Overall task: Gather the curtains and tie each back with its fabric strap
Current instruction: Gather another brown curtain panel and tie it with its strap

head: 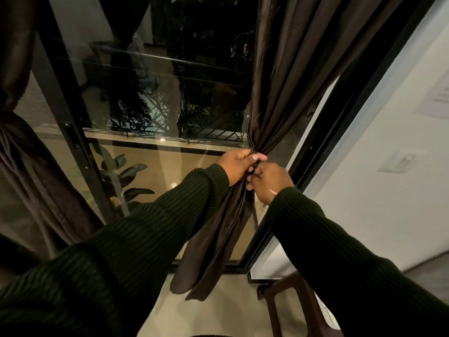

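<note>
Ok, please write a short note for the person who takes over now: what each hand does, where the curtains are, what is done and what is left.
Left hand: grips the gathered right curtain at its waist.
Right hand: pinches the fabric strap just below; one end hangs loose.
Left curtain: looks gathered at the frame's left edge; its strap cannot be made out.
Done: right curtain bunched beside the window frame.
Left: finish the knot, then check the left curtain.
</note>
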